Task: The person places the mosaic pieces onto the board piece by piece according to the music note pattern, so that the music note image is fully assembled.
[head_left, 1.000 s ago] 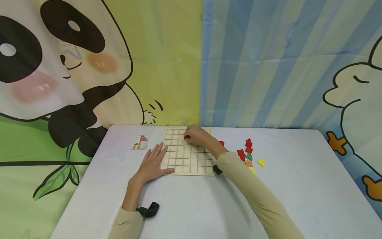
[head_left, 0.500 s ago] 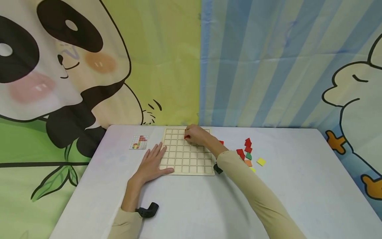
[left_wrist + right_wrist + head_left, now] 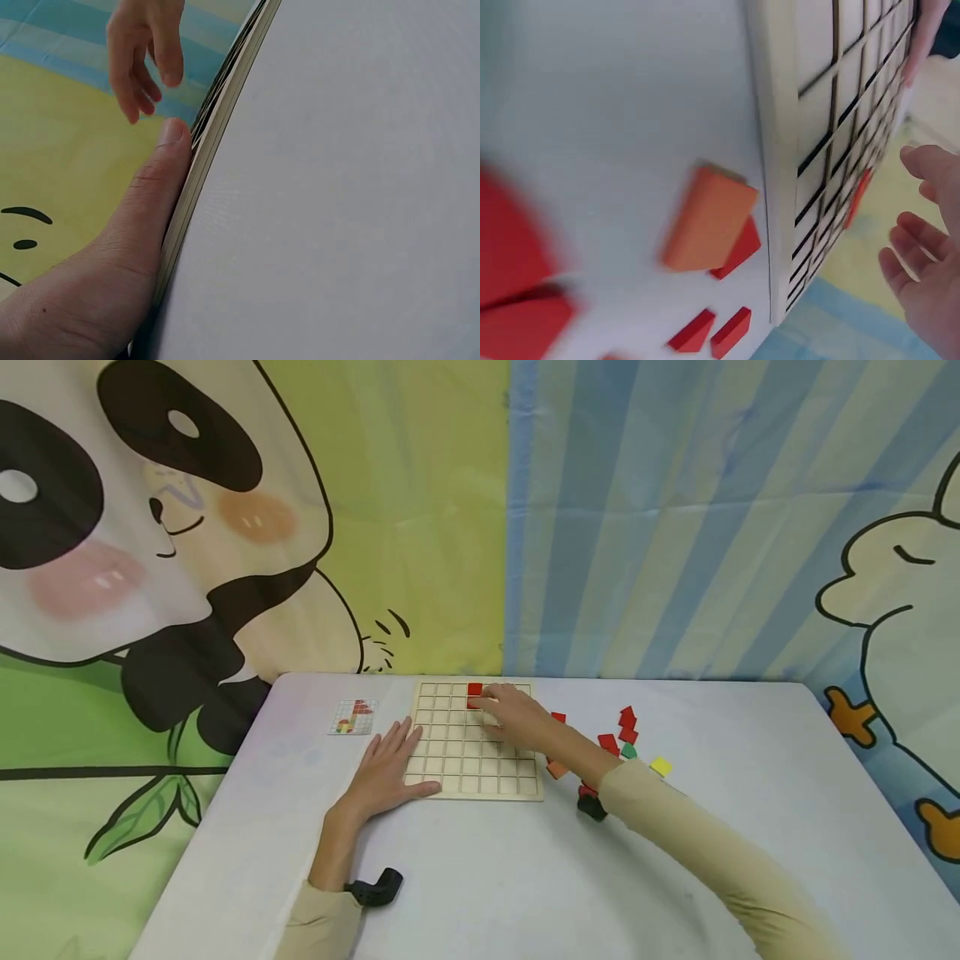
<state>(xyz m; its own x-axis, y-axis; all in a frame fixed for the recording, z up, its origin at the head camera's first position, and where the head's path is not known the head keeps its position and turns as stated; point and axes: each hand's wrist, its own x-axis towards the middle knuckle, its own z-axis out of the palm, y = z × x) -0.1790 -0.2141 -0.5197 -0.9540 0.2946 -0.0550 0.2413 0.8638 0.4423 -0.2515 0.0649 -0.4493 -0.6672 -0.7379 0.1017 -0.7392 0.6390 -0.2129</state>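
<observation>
A pale wooden grid board (image 3: pixel 465 768) lies on the table. My left hand (image 3: pixel 382 774) rests on its left edge with fingers spread; in the left wrist view the thumb (image 3: pixel 154 187) lies along the board's near edge. Red tile pieces (image 3: pixel 475 689) sit in the grid near the far edge, partly covered by my right fingers. My right hand (image 3: pixel 517 717) is over the board's upper right part, just beside that red. In the right wrist view, the right hand's (image 3: pixel 937 247) fingers are loosely bent and apart, holding nothing.
A small printed card (image 3: pixel 352 717) with a coloured grid pattern lies left of the board. Right of the board are loose tiles: several red ones (image 3: pixel 628 735), a green one (image 3: pixel 628 751), a yellow one (image 3: pixel 661 766) and an orange one (image 3: pixel 557 769). A patterned cloth backdrop (image 3: pixel 420 527) hangs behind.
My right hand has let go of the red tile and drawn back slightly right, its fingers loosening. Red now shows in the grid. The left hand has stayed still.
</observation>
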